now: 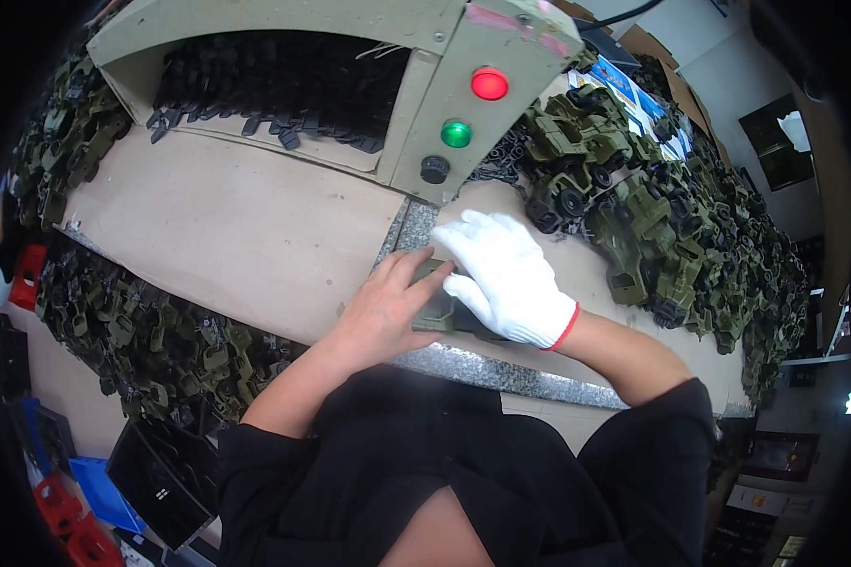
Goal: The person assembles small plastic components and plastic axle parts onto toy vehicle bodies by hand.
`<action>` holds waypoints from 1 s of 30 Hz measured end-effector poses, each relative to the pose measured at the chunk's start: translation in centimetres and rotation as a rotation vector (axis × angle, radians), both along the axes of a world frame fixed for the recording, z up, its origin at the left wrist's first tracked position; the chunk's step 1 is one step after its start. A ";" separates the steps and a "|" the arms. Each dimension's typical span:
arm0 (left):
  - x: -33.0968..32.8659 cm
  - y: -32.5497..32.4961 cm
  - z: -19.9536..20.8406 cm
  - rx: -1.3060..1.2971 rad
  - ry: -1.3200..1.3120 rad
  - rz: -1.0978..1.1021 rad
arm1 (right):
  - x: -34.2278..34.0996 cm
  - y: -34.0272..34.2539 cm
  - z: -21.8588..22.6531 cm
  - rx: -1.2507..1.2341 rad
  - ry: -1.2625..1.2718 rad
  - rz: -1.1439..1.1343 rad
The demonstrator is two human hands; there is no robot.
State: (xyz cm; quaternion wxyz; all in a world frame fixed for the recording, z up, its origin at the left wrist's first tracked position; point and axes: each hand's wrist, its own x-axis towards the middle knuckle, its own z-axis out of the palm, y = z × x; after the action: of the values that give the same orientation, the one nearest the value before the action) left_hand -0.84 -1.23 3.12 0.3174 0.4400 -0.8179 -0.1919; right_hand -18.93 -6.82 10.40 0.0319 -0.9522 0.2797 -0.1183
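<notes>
My bare left hand [388, 304] curves its fingers and thumb around an olive-green plastic toy vehicle part [433, 314] at the table's near edge. My right hand [506, 279] wears a white knit glove with a red cuff. It lies over the right side of the same part, fingers stretched out and thumb apart. Much of the part is hidden under the two hands, so its full shape cannot be made out. A strip of speckled metal [411, 231] runs just beyond them.
A beige machine housing [425, 123] with a red light, a green light and a black knob stands ahead. Dark plastic parts [284, 128] fill its opening. Olive-green toy military vehicles [633, 217] are heaped at right. More green parts [142, 331] lie at left, above a blue crate [104, 491].
</notes>
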 end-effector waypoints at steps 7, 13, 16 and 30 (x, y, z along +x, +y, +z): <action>1.1 0.6 -3.1 -0.004 0.292 -0.020 | 1.8 -1.2 0.9 0.174 0.247 0.176; 0.7 -0.1 -4.0 -0.035 0.409 -0.163 | 1.2 -1.9 0.3 0.229 0.362 0.201; 0.9 0.1 -3.8 -0.024 0.382 -0.144 | 1.5 -1.9 0.1 0.258 0.375 0.237; 6.2 7.1 -4.2 -0.279 0.485 0.227 | 0.5 0.8 -0.3 -0.036 -0.468 -0.128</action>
State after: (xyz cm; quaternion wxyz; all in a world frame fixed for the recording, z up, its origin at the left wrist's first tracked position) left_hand 5.32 5.87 -1.08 0.5803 0.4219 -0.6823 -0.1406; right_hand -18.39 -6.03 10.06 0.0713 -0.8797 0.3223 -0.3422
